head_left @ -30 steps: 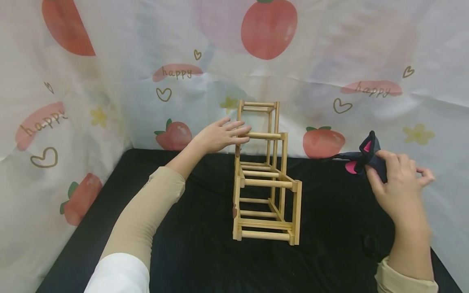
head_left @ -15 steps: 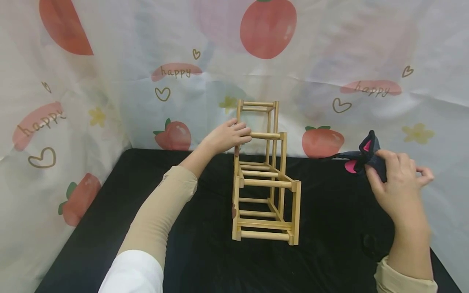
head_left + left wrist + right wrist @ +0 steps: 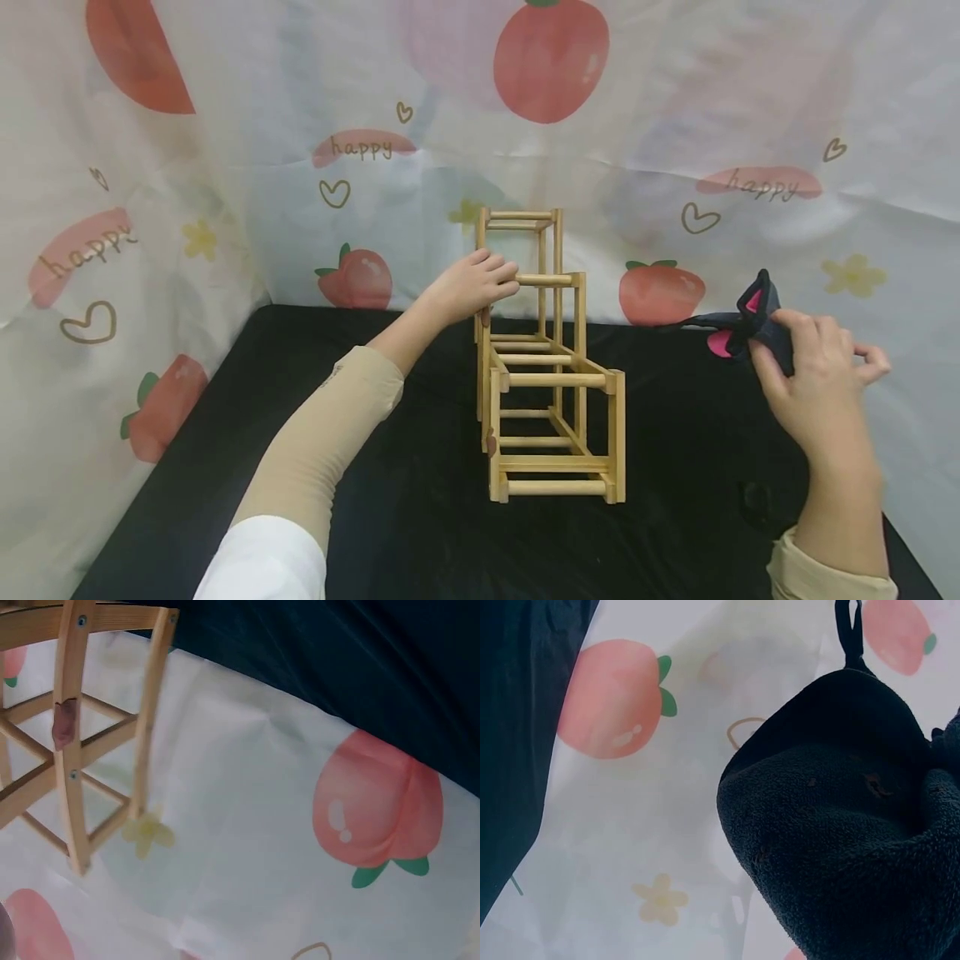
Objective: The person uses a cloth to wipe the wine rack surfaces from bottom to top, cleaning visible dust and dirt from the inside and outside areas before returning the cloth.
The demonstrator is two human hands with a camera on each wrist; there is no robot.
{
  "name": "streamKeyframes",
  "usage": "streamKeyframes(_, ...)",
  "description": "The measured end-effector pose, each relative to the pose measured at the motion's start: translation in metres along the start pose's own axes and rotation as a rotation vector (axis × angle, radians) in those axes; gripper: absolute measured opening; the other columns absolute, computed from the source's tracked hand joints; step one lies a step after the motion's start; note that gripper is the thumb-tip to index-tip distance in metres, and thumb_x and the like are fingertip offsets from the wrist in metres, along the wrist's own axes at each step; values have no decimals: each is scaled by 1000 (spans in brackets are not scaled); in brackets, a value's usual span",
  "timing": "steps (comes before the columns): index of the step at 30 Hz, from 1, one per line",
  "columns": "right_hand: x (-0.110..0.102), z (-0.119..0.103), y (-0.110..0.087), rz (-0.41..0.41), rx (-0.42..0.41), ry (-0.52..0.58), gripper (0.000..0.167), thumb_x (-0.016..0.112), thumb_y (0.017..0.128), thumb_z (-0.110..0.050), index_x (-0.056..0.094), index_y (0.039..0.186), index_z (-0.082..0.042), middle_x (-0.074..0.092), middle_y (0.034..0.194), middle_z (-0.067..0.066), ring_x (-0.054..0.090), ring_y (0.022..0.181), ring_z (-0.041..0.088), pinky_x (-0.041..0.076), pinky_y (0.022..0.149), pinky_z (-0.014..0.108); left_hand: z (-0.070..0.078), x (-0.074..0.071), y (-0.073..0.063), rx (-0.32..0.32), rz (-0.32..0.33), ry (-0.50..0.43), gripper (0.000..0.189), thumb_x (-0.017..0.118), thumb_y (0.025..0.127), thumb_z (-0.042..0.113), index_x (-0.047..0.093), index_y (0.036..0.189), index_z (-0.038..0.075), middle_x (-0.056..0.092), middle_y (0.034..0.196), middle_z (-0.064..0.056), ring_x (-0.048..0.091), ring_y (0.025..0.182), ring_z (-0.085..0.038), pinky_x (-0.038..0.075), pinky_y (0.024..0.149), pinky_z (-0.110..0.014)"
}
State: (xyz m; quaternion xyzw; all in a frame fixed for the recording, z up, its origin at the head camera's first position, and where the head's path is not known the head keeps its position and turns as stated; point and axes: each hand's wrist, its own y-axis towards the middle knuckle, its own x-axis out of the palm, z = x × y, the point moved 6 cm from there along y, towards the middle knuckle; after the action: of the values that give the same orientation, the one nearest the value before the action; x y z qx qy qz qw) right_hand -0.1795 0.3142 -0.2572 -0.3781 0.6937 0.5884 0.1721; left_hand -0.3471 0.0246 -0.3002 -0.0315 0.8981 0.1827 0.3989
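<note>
A stepped wooden rack of pale bars and posts stands on the black cloth at the middle, its tall end toward the back. My left hand grips its middle tier at the left, fingers curled over the top corner. In the left wrist view the rack's posts show at the left, one with a brown patch. Off to the right, my right hand pinches a dark blue towel with pink patches between thumb and fingers, raised in front of the wall. Fuzzy fabric and a thin loop appear in the right wrist view.
Black cloth covers the table. White printed sheets with fruit and "happy" lettering hang behind and at the sides. A small dark object lies on the cloth near the right forearm.
My left hand's spread fingers have closed over the rack's middle tier. The rack has turned slightly, front end to the right and back end to the left. The right hand stays put.
</note>
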Motion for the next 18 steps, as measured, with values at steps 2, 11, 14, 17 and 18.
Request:
streamKeyframes(2,0,-1,0,6,-3,-4,30,54,86,-6,43,111,6,40,100,32,33,94,50,3,88,61,2,-2,-3,-25,2,-3,45,53,71,47,51,97,10,43,95,-4,35,79,-19,28,75,-32)
streamKeyframes(11,-3,-1,2,38,-33,-8,30,51,89,-13,43,110,7,40,98,33,33,93,51,3,86,62,10,-12,-13,-181,-105,81,36,51,79,44,51,92,11,44,94,-3,34,79,-17,27,74,-31)
streamKeyframes(14,-3,0,2,36,-30,-7,30,51,89,-13,43,110,6,40,98,33,33,93,51,3,87,62,14,-17,-14,-235,-138,140,33,49,83,43,53,95,13,46,98,-2,36,80,-16,28,74,-29)
streamKeyframes(17,-3,1,2,31,-25,-7,29,51,89,-11,43,110,6,39,98,33,33,93,51,3,87,61,17,-20,-16,-284,-160,191,32,49,84,44,56,96,15,48,98,-1,38,80,-16,29,74,-29)
streamKeyframes(18,-3,1,2,31,-25,-6,29,52,89,-11,43,110,6,39,98,33,33,93,51,3,87,61,17,-22,-17,-302,-157,203,32,49,85,45,57,95,16,48,98,-1,39,80,-16,30,74,-29)
